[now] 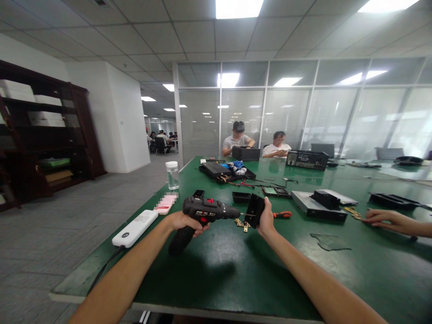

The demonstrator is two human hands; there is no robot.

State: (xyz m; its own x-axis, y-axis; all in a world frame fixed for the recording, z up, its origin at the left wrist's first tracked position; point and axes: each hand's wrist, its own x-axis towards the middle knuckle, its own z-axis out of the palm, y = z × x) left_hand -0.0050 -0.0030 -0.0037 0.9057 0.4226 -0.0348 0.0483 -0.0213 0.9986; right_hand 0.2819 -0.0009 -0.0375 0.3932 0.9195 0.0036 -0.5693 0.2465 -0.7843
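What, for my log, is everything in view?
drill: 1, black and red, held at centre
part: 1, black, held right of drill
brass pieces: several, gold, near part and at right
tool: 1, orange and black, right of part
device: 1, white, left edge
item: 1, pink, left edge
jar: 1, clear and white, left edge
tray: 1, black, left of part
box: 1, silver and black, right
sheet: 1, clear, right
table: 1, green, beneath
cabinet: 1, brown, far left
electronics: several, mostly black, back of table
people: 2, light tops, across table
other person's hand: 1, bare, right edge
left hand: 1, bare, on drill
right hand: 1, bare, on part
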